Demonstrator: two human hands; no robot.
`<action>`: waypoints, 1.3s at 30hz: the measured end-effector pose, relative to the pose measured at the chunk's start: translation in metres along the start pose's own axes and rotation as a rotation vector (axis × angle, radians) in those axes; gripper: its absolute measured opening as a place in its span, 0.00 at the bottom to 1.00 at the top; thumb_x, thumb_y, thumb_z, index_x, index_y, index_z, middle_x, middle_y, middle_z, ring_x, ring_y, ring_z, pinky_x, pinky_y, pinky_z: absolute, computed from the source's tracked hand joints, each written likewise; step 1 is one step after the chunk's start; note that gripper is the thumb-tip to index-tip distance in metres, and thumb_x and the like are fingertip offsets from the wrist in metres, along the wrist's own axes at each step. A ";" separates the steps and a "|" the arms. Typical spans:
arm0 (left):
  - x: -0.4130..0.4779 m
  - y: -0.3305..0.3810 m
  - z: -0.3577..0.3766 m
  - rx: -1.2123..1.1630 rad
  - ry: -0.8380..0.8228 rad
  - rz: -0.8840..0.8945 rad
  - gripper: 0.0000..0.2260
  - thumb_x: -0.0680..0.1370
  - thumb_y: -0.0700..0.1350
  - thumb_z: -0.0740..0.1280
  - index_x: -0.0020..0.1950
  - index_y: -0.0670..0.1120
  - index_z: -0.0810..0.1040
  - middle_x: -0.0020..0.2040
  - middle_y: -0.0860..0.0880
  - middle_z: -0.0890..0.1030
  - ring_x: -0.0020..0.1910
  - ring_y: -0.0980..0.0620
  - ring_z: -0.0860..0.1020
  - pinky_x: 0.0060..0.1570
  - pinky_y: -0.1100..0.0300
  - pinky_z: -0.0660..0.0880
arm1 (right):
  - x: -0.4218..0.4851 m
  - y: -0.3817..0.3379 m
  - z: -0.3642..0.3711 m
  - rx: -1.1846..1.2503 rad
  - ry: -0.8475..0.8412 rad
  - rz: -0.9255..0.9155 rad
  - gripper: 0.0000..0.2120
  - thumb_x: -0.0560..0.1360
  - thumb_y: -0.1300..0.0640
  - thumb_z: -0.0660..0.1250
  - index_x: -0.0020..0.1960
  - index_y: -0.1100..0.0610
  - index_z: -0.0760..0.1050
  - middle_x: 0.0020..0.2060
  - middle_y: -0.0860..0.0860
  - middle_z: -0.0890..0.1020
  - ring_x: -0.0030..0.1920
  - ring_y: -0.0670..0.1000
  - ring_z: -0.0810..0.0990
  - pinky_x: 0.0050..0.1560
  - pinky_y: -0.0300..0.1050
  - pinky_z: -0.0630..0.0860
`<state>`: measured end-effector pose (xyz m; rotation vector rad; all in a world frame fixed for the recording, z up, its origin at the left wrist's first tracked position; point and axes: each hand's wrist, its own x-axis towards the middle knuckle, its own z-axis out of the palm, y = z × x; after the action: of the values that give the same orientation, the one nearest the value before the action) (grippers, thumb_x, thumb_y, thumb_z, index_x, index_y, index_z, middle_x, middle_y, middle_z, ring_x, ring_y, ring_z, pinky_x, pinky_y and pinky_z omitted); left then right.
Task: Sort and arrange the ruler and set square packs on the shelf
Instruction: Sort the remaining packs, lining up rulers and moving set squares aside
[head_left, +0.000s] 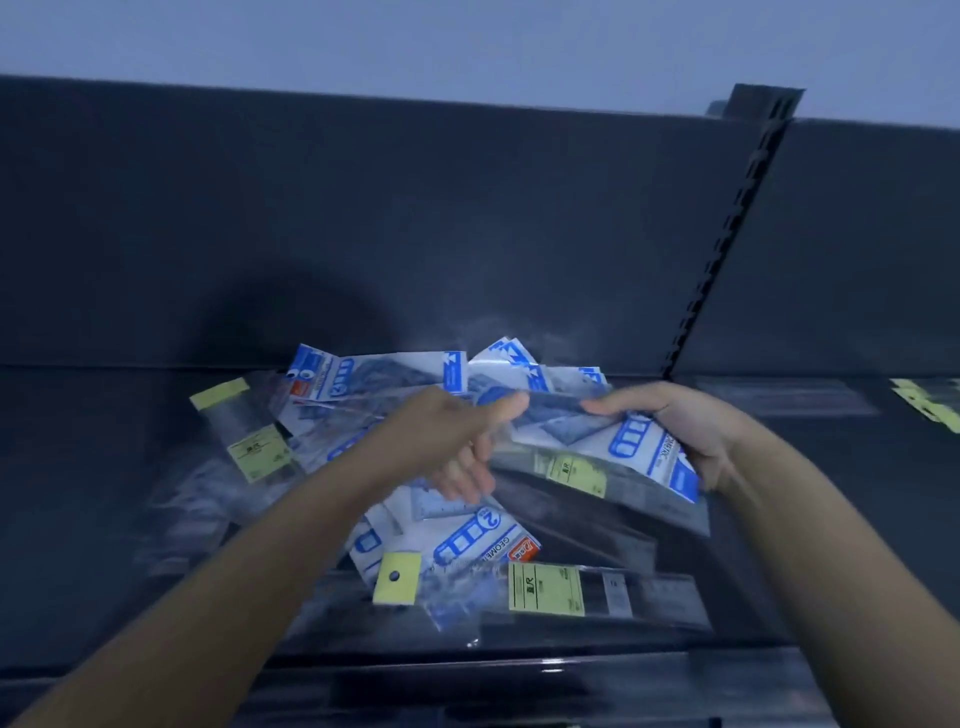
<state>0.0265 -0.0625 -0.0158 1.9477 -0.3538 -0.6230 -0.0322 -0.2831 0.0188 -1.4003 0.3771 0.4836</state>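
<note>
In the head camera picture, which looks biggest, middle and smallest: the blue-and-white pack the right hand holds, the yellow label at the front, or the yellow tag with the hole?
1. blue-and-white pack, clearly biggest.
2. yellow label.
3. yellow tag with the hole, narrower than the label, though about as tall.

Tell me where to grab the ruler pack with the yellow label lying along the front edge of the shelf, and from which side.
Pinch the ruler pack at its bare right end, coming from the right. It lies flat along the shelf front, and its left part seems tucked under a blue-and-white set square pack, so pulling rightward likely disturbs least.
</note>
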 end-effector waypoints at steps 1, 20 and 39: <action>0.002 0.006 0.005 -0.065 -0.019 -0.009 0.32 0.64 0.72 0.70 0.42 0.42 0.78 0.36 0.41 0.85 0.35 0.44 0.85 0.32 0.58 0.80 | -0.003 0.005 0.004 0.066 0.014 -0.067 0.13 0.64 0.59 0.69 0.46 0.64 0.82 0.35 0.59 0.84 0.29 0.53 0.83 0.29 0.42 0.80; 0.046 0.037 0.011 -0.192 0.291 -0.037 0.10 0.71 0.38 0.74 0.50 0.43 0.79 0.32 0.48 0.84 0.28 0.53 0.82 0.24 0.65 0.75 | 0.019 0.047 -0.055 -1.278 0.326 -0.324 0.15 0.65 0.43 0.75 0.44 0.50 0.77 0.44 0.44 0.80 0.45 0.46 0.78 0.42 0.43 0.75; 0.079 0.069 0.037 0.131 -0.008 0.285 0.04 0.73 0.39 0.73 0.46 0.45 0.82 0.41 0.47 0.85 0.37 0.53 0.82 0.38 0.64 0.75 | -0.020 0.027 -0.111 -0.953 0.372 -0.464 0.08 0.70 0.66 0.69 0.42 0.53 0.80 0.38 0.47 0.83 0.39 0.45 0.80 0.43 0.38 0.75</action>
<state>0.0726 -0.1600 0.0117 1.9708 -0.6784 -0.4303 -0.0604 -0.3918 -0.0088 -2.4403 0.0873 -0.0215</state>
